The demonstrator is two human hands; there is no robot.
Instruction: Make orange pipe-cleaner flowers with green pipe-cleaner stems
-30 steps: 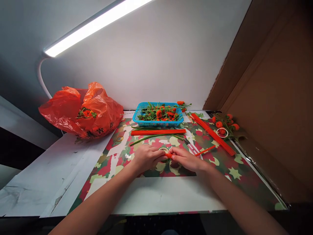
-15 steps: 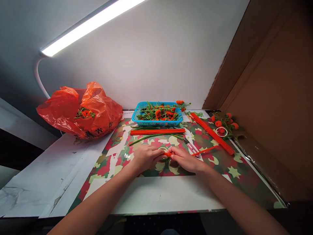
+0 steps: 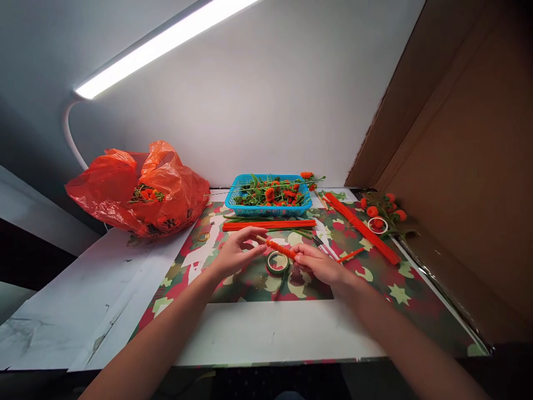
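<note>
In my right hand [image 3: 318, 261] is a thin pale stick [image 3: 261, 239], with an orange pipe cleaner [image 3: 280, 248] wound round it in a tight coil. The pipe cleaner's loose tail [image 3: 350, 255] sticks out to the right past the hand. My left hand [image 3: 238, 253] is at the stick's bare end, thumb and fingers apart; whether it touches the stick is unclear. Just below the coil, a roll of dark green tape [image 3: 277, 263] lies on the camouflage-patterned mat [image 3: 245, 286]. A pair of scissors [image 3: 327, 249] lies partly behind my right hand.
Behind my hands are a bundle of orange pipe cleaners [image 3: 291, 224] and a blue basket [image 3: 268, 210] of orange flowers. Another pipe-cleaner bundle [image 3: 362, 229] lies at the right, near finished-looking flowers [image 3: 372, 211] and a cardboard wall [image 3: 453, 166]. A red plastic bag [image 3: 179, 189] stands left.
My left hand has opened and moved left and away from the coil. The coiled pipe cleaner and stick now show, tilted up to the left, and the tape roll is uncovered. The loose tail looks shorter.
</note>
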